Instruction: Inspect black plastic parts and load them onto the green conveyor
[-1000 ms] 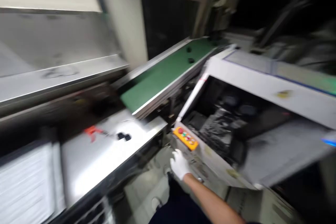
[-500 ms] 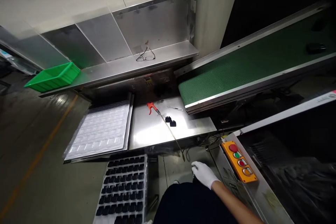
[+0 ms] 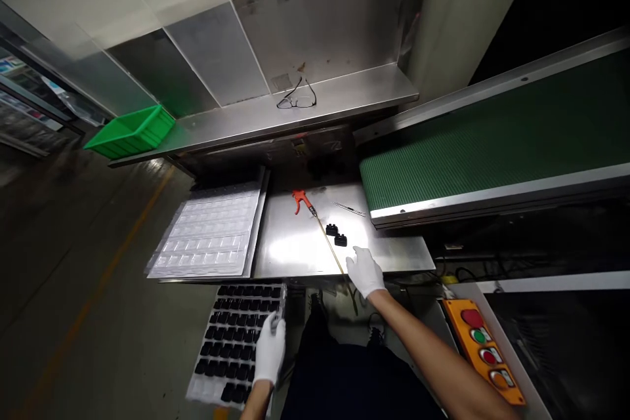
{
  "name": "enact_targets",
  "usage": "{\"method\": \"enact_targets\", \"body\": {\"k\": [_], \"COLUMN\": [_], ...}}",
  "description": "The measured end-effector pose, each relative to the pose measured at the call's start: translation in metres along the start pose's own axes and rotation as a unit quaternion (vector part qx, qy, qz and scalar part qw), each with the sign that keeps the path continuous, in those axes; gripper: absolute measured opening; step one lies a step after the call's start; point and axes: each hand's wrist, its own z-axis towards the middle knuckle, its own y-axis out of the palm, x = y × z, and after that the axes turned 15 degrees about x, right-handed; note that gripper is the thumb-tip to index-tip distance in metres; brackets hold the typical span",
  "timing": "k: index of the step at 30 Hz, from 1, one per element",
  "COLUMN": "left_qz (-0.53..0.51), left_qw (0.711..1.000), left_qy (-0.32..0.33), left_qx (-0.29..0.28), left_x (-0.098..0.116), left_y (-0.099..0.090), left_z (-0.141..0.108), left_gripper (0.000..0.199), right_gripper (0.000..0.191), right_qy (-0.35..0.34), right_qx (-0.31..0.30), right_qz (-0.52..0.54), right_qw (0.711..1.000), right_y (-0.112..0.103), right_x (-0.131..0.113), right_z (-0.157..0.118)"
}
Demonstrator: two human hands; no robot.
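- Well, the left hand (image 3: 270,349), in a white glove, was closed on the right edge of a tray of black parts (image 3: 233,341), its fingers wrapped around the rim near the upper corner.
- That tray sat low in front of the person, tilted, its rows of cells filled with small black parts.
- The right hand (image 3: 364,272), also gloved in white, was open with its fingers spread, and it lay over the front edge of a stainless steel shelf (image 3: 394,254).
- Nearest to that hand, just beyond its fingertips, were two small black parts (image 3: 336,235) lying side by side on the steel.
- An orange air blow gun (image 3: 300,200) lay on the same shelf, its long thin nozzle running down past the right hand and over the shelf edge.
- A small metal tool (image 3: 349,209), too thin to identify, lay near the conveyor end.
- A sheet of transparent blister trays (image 3: 204,233) rested left of the steel surface.
- To the right ran a green conveyor belt (image 3: 492,144), with an orange control box (image 3: 482,351) carrying round buttons below it.
- A green plastic bin (image 3: 130,131) and a pair of glasses (image 3: 296,98) sat on the upper steel ledge (image 3: 236,125).
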Motion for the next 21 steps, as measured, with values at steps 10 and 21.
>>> {"method": "enact_targets", "body": {"k": [10, 21], "left_qz": [-0.1, -0.095], "left_qw": [0.975, 0.951], "left_qy": [0.164, 0.092], "left_qx": [-0.108, -0.28], "left_x": [0.102, 0.145], "left_y": [0.017, 0.022], "left_z": [0.114, 0.149], "left_gripper": [0.045, 0.04], "right_gripper": [0.022, 0.064], "right_qy": [-0.027, 0.223], "right_qx": [-0.009, 0.111], "right_qz": [0.015, -0.029], "right_qw": [0.999, 0.968], "right_y": [0.067, 0.068], "right_x": [-0.105, -0.076], "right_z": [-0.004, 0.057]}}
